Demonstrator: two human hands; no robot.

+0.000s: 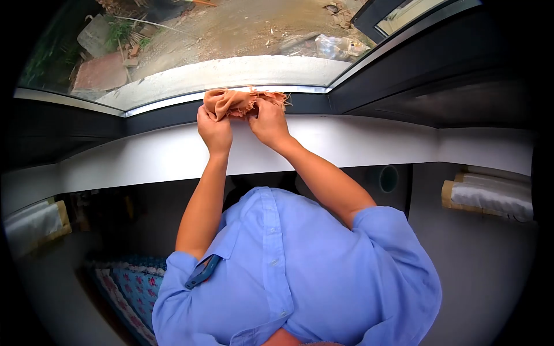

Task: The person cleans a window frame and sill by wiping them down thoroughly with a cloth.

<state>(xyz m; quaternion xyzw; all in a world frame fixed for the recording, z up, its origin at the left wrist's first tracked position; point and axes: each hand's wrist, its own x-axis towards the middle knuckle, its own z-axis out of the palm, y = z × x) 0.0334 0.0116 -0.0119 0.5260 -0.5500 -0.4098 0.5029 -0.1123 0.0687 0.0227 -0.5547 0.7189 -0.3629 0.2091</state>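
An orange cloth [226, 104] with frayed edges is bunched up between my two hands, just above the white window sill [346, 135]. My left hand [215, 131] grips its left end, fingers closed around the folds. At the frayed right part, my right hand [269, 122] has its fingers closed on the fabric. Behind the cloth runs the dark lower window frame [173, 118], with the glass pane [231, 34] above it. Some fingertips are hidden in the folds.
A dark side frame [415, 69] borders the pane on the right. Plastic-wrapped pieces [490, 196] jut from the wall at right, with a similar wrapped piece [34, 228] at left. A flowered blue fabric [135, 288] lies low on the left. Outside are dirt and rubble.
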